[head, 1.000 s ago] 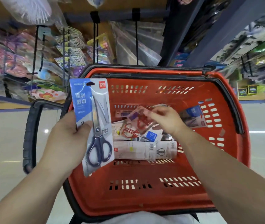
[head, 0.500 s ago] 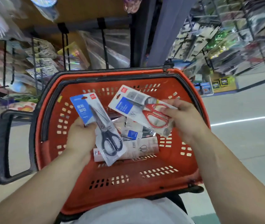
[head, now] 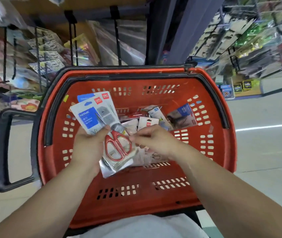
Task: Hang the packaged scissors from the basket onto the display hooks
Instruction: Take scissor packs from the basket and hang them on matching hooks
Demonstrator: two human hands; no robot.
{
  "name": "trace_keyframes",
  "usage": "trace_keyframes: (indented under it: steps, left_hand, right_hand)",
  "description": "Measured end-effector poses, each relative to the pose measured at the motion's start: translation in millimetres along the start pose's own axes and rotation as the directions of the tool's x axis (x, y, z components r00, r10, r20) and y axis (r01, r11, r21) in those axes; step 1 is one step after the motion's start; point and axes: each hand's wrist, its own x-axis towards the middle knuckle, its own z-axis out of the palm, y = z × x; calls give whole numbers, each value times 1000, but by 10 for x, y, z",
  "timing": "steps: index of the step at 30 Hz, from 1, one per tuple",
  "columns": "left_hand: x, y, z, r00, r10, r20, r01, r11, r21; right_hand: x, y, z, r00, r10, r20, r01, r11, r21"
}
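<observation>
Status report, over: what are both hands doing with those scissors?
Left hand grips stacked packs, red-handled scissors pack on top. Right hand at that pack's edge, grip unclear. Both above the basket; display hooks ahead, unobstructed.

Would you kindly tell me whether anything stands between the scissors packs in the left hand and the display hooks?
Nothing visible does. The left hand holds the scissors packs above the basket; the display hooks hang beyond its far rim, with open space between. Blur hides how full the hooks are.
</observation>
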Motion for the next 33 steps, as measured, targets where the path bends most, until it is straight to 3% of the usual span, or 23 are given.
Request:
trace_keyframes:
  steps: [2, 5, 11, 14, 17, 20, 24, 27, 29, 33]
  left_hand:
    - [34, 24, -138, 998, 53, -16, -51, 992, 111]
    - [39, 49, -338, 999, 43, -12, -39, 974, 225]
    - [19, 116, -513, 998, -29, 57, 17, 981, 195]
    - [25, 91, -527, 997, -16, 74, -1, 977, 214]
    - [50, 30, -540, 998, -11, 68, -6, 969, 246]
    - [78, -8, -525, 997, -11, 78, -9, 968, 249]
    - [120, -20, -429, 997, 40, 73, -62, 941, 332]
    - [157, 30, -325, 985, 151, 77, -169, 826, 538]
    - [184, 89, -230, 974, 191, 121, -226, 782, 581]
    - [197, 150, -19, 947, 125, 297, -286, 749, 598]
  right_hand:
    - [342, 178, -127, 993, 118, -16, -119, 983, -137]
    - [860, 548, -128, 970, 240, -41, -227, 829, -511]
    - [1286, 1180, 140, 950, 291, -110, -269, 593, -759]
    - [1279, 1295, 228, 953, 264, -148, -283, 601, -748]
    - [1180, 1159, 180, 973, 177, -146, -230, 720, -655]
    - [977, 809, -72, 986, 43, -163, -128, 815, -565]
    - [598, 331, -475, 972, -142, -185, 24, 850, -526]
    - [253, -4, -727, 984, -145, -103, 68, 844, -532]
    - [51, -202, -824, 990, -140, -20, 110, 854, -508]
    - [-125, -433, -780, 974, -217, 62, 225, 943, -245]
